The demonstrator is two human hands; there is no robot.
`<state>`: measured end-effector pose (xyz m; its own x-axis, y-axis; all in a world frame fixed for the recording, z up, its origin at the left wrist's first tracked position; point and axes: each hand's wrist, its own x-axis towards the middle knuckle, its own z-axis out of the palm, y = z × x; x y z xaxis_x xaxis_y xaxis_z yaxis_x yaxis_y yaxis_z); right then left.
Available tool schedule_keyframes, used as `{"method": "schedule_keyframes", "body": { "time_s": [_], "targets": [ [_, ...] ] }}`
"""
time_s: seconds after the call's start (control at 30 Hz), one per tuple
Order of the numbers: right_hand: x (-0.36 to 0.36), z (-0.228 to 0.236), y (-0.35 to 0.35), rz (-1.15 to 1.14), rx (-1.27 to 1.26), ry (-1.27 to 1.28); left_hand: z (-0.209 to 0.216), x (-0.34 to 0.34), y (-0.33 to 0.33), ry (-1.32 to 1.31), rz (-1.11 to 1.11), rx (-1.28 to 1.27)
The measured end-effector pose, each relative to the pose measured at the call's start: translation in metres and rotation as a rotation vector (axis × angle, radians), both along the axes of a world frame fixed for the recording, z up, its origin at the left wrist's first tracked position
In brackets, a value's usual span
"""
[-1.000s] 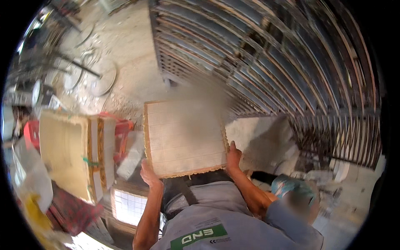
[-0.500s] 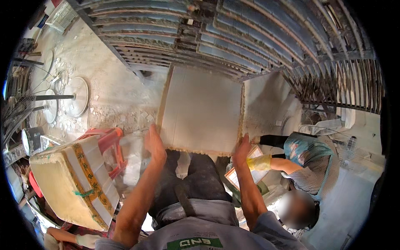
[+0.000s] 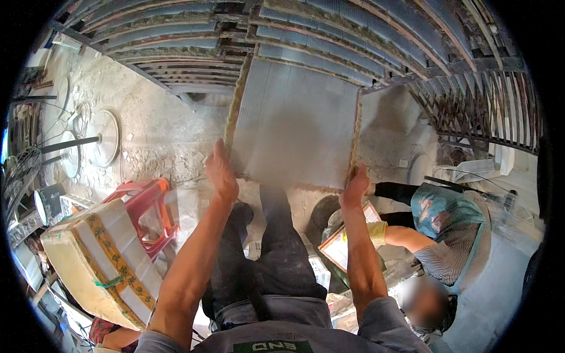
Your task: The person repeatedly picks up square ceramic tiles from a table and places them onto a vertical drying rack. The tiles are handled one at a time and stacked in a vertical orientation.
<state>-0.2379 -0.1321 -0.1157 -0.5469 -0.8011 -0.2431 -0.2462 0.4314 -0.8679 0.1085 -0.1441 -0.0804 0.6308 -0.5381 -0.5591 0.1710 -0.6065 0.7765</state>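
Observation:
A large, flat, greyish framed mesh panel (image 3: pixel 294 129) with rough, crusted edges stretches out in front of me. My left hand (image 3: pixel 222 172) grips its left edge by the near corner, fingers closed on the frame. On the opposite side my right hand (image 3: pixel 355 187) is closed on the right edge, also by the near corner. Both arms are reaching forward. The panel's far end meets a large slatted rack (image 3: pixel 376 91), where several similar panels lie in tiers. Whether that end rests on a slat, I cannot tell.
At left stand a taped foam box (image 3: pixel 97 265) and a red plastic stool (image 3: pixel 165 215). Round stand bases (image 3: pixel 103 138) sit on the debris-strewn floor beyond. Close on my right, a co-worker's yellow-gloved hand (image 3: pixel 375 233) holds a small framed board. Another person's arm shows at lower left.
Both hands have moved forward, away from my body, carrying the panel farther toward the rack. My arms are straighter, and more floor and my legs show below the near edge.

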Motion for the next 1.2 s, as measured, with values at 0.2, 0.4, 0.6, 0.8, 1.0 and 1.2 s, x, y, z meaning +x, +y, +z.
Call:
{"method": "schedule_keyframes", "body": {
  "time_s": [0.2,0.4,0.6,0.8,1.0,1.2],
  "targets": [
    [0.046,0.046,-0.044,-0.395,0.07,-0.486,0.006,0.002,-0.022,-0.022,0.08,-0.153],
    [0.027,0.021,-0.09,-0.328,-0.061,-0.554,0.004,0.001,-0.068,0.188,0.136,-0.251],
    [0.024,0.017,-0.168,-0.342,-0.074,-0.67,-0.04,0.004,-0.139,0.066,-0.001,-0.45],
    [0.0,-0.016,-0.248,-0.494,-0.235,-0.642,-0.084,0.005,-0.212,0.007,-0.019,-0.621],
    [-0.008,-0.013,-0.247,-0.438,-0.125,-0.496,-0.07,0.015,-0.203,0.023,-0.266,-0.707],
    [0.008,0.019,-0.172,-0.046,0.073,-0.831,-0.021,0.034,-0.168,0.763,-0.345,-0.256]
  ]
}}
